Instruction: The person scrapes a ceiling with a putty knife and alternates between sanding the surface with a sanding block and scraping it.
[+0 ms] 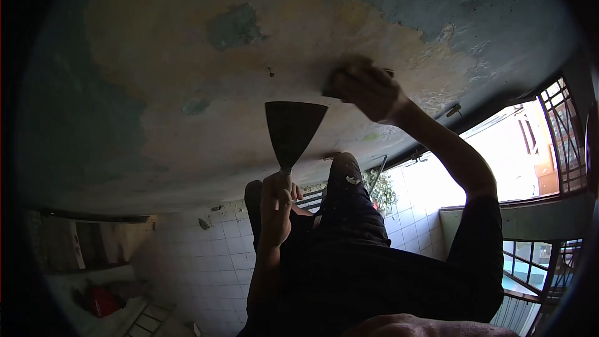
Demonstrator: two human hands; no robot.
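My left hand [277,209] is closed around the handle of a scraper [293,128], whose wide dark blade points up in front of the wall. Higher and to the right, my right hand [371,93] grips a dark flat block [332,87] against the wall surface; motion blurs its fingers and the block. The wall [206,131] has patches of blue-green paint around bare beige areas.
My knees [344,171] are bent below the wall. A bright window opening [499,150] with a metal grille is on the right. White tiles [206,249], a red object [106,301] and a ladder-like frame [150,319] show at the lower left.
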